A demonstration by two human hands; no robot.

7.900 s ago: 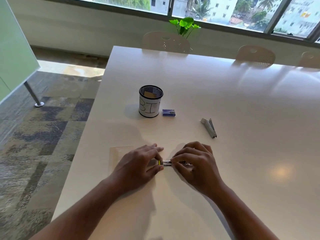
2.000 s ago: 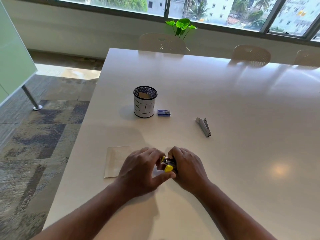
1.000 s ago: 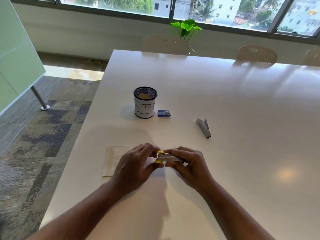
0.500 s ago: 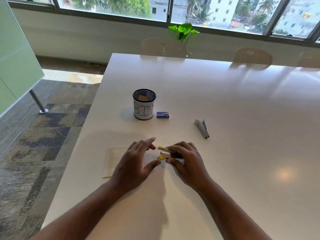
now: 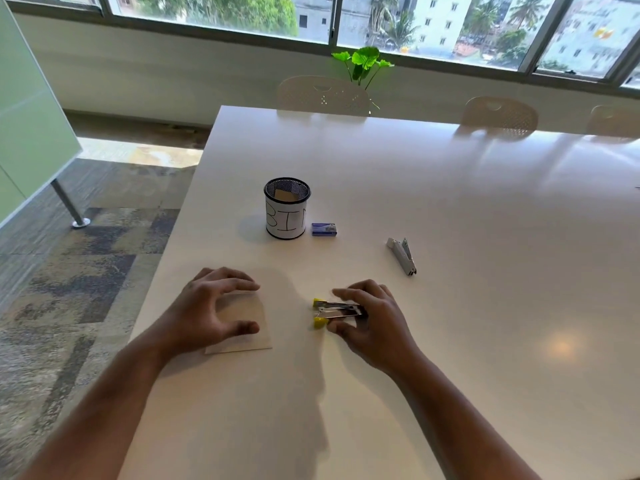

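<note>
Hands sit low-centre in frame, forearms entering from the two bottom corners, both palm-down over the white table [image 5: 450, 202].

Right hand [image 5: 375, 322], just right of centre: fingers curled over the top of the yellow stapler [image 5: 334, 311], thumb tucked against its near side, so a pinch grip across the body. Stapler lies roughly level, yellow ends pointing to frame left, metal arms slightly apart, rear part hidden under the fingers. Can't tell whether it rests on the table or is held just above it.

Left hand [image 5: 211, 308], left of centre, well apart from the stapler: claw pose, fingers arched, thumb spread wide, big gap between them, nothing clamped. It's over the left part of the paper sheet [image 5: 254, 323], thumb tip on or just above it; contact unclear. Sheet lies flat near the table's left edge.

Upper middle: mesh cup [image 5: 286, 216] with a hand-lettered label, small blue staple box [image 5: 323, 229] just right of it, grey stapler [image 5: 401, 256] further right, lying alone.
</note>
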